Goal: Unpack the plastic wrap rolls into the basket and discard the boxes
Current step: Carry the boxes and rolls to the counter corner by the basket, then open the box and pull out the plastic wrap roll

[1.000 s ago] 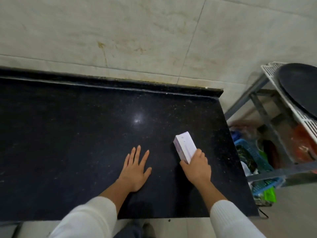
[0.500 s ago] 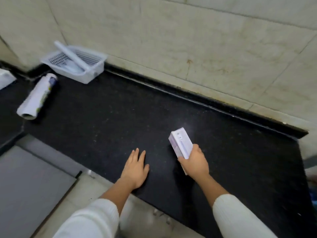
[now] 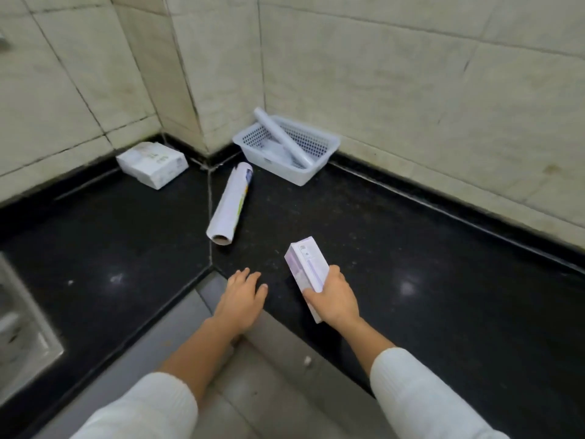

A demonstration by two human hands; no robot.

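Note:
My right hand (image 3: 335, 299) grips a long pale purple-and-white box (image 3: 307, 267) by its near end, held just above the black counter. My left hand (image 3: 242, 296) rests palm down on the counter's inner corner edge, fingers slightly spread, holding nothing. A white perforated basket (image 3: 319, 156) stands in the wall corner with a pale roll (image 3: 281, 137) leaning across it and sticking out over the rim. A thicker wrapped roll (image 3: 229, 204) lies on the counter in front of the basket. Another white box (image 3: 152, 164) lies farther left against the wall.
The black L-shaped counter (image 3: 427, 264) runs along tiled walls (image 3: 411, 99). A steel sink (image 3: 22, 327) sits at the far left. Grey floor tiles (image 3: 259, 391) show below between my arms.
The view has swung left, bringing the basket, the rolls and the second box into sight. My right hand keeps its hold on the purple-and-white box; my left hand now rests on the counter's inner corner.

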